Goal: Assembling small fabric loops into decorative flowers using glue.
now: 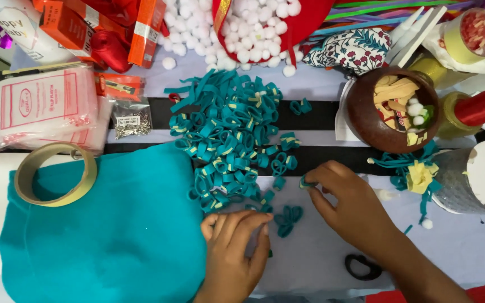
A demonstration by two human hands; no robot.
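Head view: right hand (350,203) pinches a small teal felt loop (306,182) beside the loop pile (228,143); left hand (236,247), fingers loosely curled and empty, steadies the joined teal felt loops (288,219); keeping loops aligned seems key

You have one view only, from the camera on your head, looking almost straight down and close onto the counter (321,264). Your forearms enter from 6 o'clock; the far edge lies at 12 o'clock.

Pale cloth-covered table (467,247) with black stripes, evenly lit
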